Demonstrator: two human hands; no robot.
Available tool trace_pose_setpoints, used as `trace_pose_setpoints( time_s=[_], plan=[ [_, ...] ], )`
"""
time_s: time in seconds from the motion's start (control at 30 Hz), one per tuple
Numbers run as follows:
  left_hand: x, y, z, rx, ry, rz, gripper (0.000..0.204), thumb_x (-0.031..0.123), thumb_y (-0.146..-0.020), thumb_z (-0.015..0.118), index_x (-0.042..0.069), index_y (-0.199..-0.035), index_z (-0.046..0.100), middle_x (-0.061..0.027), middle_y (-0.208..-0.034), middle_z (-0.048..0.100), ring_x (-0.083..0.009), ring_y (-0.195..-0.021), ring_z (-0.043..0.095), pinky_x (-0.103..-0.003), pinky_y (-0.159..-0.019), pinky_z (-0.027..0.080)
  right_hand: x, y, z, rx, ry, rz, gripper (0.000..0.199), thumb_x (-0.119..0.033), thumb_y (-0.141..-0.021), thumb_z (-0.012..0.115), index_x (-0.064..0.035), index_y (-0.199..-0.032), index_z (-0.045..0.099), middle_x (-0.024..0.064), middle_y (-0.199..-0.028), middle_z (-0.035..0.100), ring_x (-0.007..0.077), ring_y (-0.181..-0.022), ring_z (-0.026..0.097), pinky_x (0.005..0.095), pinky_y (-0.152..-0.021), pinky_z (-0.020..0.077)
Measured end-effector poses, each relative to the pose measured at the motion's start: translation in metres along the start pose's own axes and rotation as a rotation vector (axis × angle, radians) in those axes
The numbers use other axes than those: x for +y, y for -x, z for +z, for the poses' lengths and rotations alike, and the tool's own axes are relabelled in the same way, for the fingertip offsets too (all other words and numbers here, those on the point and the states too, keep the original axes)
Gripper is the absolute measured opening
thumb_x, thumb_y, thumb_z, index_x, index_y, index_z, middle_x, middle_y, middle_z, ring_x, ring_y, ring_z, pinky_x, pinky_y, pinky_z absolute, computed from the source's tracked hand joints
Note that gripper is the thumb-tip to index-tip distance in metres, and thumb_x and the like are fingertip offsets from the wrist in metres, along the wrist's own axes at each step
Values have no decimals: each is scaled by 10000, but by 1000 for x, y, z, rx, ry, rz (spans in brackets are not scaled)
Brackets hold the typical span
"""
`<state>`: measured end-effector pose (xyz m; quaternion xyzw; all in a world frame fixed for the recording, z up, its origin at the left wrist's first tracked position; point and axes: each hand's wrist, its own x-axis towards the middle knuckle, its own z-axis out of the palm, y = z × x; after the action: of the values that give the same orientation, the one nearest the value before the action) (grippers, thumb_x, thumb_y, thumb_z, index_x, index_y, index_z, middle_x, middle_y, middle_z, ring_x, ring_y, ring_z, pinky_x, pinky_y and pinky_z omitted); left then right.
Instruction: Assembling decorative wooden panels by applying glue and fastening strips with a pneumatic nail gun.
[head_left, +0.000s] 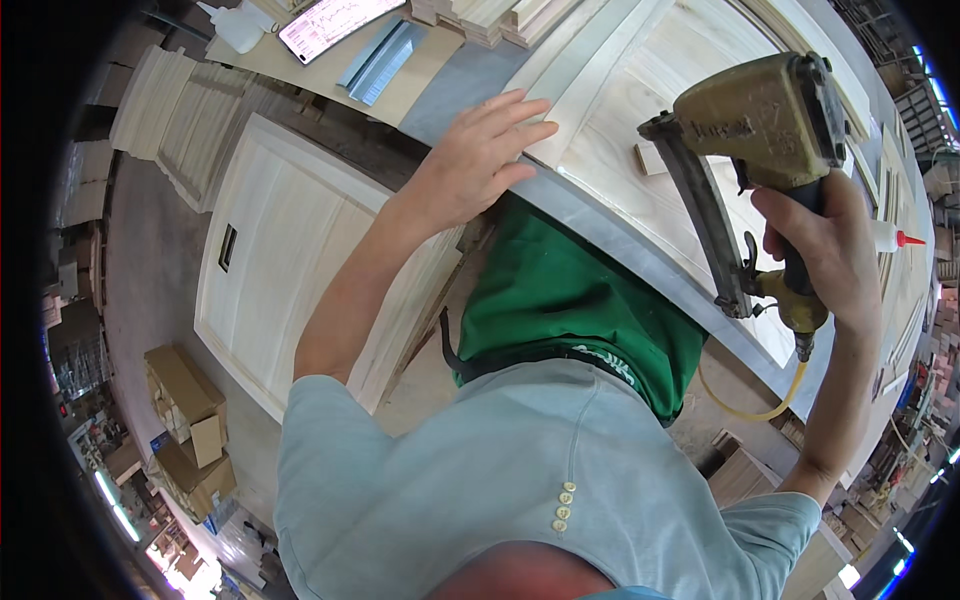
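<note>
My right hand (828,240) is wrapped round the handle of a worn, yellowish pneumatic nail gun (765,120). A yellow air hose (745,412) runs from the base of its grip. The gun is above a pale wooden panel (640,230) with a raised frame, lying on the workbench. A small wood block (652,158) sits on the panel, beside the gun's magazine. My left hand (483,158) is open, fingers stretched out, by the panel's near left corner at the grey bench edge (590,215). Whether its fingertips touch the panel I cannot tell.
Left of me leans a pale framed panel (290,250) with a dark slot. A phone (335,25), a blue-grey metal strip (383,60) and a white squeeze bottle (238,28) lie on the far left board. Stacked wood strips (185,110) and cardboard boxes (187,400) stand left. A red-tipped glue bottle (890,238) is right.
</note>
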<state>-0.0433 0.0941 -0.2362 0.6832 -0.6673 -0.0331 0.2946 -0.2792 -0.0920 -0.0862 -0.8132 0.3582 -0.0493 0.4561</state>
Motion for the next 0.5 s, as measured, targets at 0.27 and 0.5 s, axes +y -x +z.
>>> trace_pose_setpoints(
  time_s=[0.27,0.5],
  plan=[
    [-18,-66,10,2,49,151,278,100,-827,597,49,-1100,619,-91,-1213,559,-277,-1202,458,-373,-985,378,24,40,-21,171,68,120,260,-163,-790,685,51,-898,585,39,-667,592,89,-564,559,232,-503,439],
    [-42,-151,50,28,50,220,128,90,-831,577,15,-915,638,-87,-987,585,-267,-995,524,-363,-890,421,68,94,-47,418,-19,237,172,-116,-813,641,23,-894,580,40,-630,562,102,-528,523,242,-486,409]
  ],
)
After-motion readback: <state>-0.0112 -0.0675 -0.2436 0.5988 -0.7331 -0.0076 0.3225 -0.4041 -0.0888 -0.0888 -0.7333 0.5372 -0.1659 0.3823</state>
